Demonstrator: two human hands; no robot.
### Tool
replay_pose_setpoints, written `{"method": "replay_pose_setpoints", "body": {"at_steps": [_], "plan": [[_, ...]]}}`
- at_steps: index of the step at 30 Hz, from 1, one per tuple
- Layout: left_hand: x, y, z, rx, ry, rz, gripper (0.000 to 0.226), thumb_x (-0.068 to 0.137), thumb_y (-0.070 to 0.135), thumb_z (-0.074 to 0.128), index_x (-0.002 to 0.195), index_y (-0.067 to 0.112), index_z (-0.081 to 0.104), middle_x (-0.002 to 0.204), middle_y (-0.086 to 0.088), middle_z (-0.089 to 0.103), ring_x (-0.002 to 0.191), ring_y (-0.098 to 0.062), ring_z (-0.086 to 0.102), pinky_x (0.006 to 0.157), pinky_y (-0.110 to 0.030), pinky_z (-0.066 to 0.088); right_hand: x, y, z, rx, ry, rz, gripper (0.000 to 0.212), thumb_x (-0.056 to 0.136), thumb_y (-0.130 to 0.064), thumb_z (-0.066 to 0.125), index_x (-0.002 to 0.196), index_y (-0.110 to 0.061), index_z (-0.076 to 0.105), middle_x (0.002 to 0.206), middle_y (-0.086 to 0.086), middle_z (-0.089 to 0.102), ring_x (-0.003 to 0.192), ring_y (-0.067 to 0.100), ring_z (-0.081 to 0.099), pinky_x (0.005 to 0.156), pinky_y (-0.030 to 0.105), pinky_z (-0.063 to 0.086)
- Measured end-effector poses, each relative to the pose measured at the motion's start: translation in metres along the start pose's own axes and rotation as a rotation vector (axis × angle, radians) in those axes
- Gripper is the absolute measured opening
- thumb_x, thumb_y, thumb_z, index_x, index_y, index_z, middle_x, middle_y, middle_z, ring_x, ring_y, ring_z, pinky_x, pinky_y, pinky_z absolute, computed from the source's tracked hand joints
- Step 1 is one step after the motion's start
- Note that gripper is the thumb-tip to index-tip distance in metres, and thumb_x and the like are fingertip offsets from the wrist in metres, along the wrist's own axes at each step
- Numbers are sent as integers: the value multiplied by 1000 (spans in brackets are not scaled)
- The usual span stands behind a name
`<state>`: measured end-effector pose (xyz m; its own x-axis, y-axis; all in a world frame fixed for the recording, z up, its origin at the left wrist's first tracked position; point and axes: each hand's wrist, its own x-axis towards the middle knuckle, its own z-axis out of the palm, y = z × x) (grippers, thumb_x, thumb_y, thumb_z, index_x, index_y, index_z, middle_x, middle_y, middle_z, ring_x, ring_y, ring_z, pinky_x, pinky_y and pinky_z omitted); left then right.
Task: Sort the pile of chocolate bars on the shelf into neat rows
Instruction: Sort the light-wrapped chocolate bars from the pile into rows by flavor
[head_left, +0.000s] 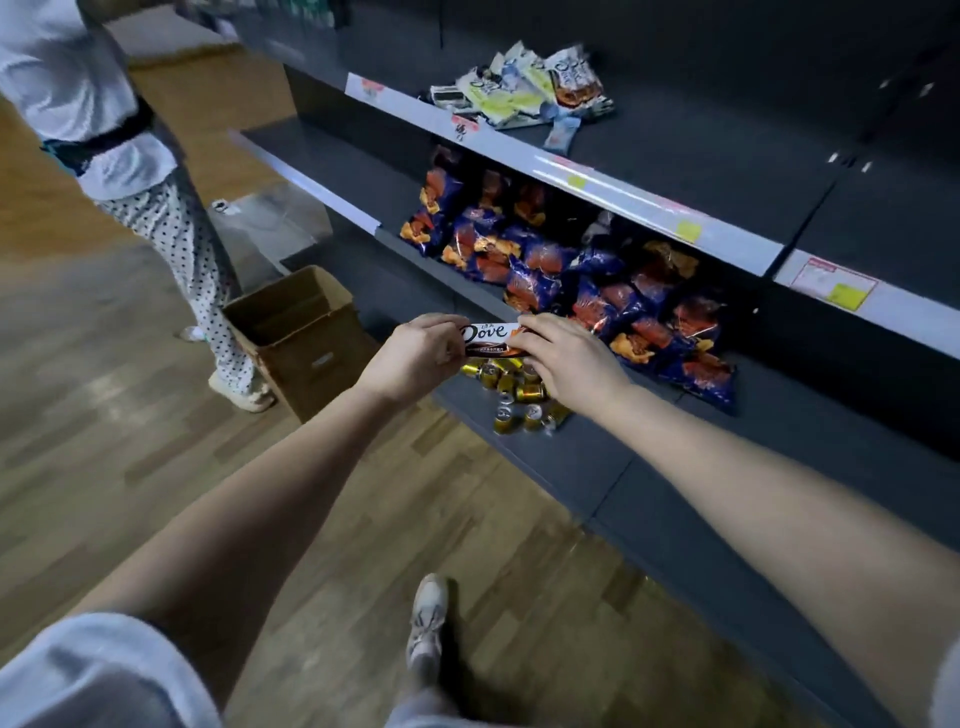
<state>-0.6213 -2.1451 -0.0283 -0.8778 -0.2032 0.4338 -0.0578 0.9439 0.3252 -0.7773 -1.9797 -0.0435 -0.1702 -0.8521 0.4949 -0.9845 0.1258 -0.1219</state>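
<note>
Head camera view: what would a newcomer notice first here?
First comes the chocolate bar in the middle, held at its ends by the left hand and right hand in front of the shelves. Behind it, a heap of blue and orange snack bags crowds the middle shelf. A loose pile of pale chocolate packets lies on the upper shelf.

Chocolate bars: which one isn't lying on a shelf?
The Dove bar, gripped at its ends by the left hand and right hand in front of the shelves. The rest lie in a heap on the top shelf.
</note>
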Motion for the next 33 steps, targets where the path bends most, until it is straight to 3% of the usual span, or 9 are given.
{"method": "replay_pose_setpoints", "body": {"at_steps": [8,14,25,29,33], "plan": [[135,-89,29,-76,-54,69,11,78,11,71,84,6,64,116,-10,64,111,-25,58,91,-29,43,87,81,26,-98,30,140,33,74,1,71,105,-7,68,115,20,63,106,39,59,92,53,44],[240,-129,33,-156,-97,151,38,81,11,69,117,7,58,119,-9,60,113,-23,54,98,-33,43,149,139,29,-163,93,251,31,77,0,69,107,-9,68,117,18,62,106,38,60,92,51,45],[410,-107,81,-277,-111,353,30,77,2,67,107,6,63,116,-10,61,110,-23,55,95,-19,34,186,265,-20,-235,102,487,27,82,-5,63,108,-13,68,123,12,59,115,33,54,99,44,39],[448,-95,110,-248,-232,365,27,76,2,67,101,12,67,111,-9,61,105,-24,57,93,-29,41,188,307,-31,-247,-31,527,29,81,-6,65,108,-14,68,123,9,59,115,31,51,100,39,35],[472,-109,128,-243,-235,284,24,81,1,62,102,10,68,104,-10,64,96,-25,59,80,-21,38,189,337,-24,-202,-124,546,29,80,-12,67,109,-17,68,122,6,59,114,30,51,99,38,36]]}}
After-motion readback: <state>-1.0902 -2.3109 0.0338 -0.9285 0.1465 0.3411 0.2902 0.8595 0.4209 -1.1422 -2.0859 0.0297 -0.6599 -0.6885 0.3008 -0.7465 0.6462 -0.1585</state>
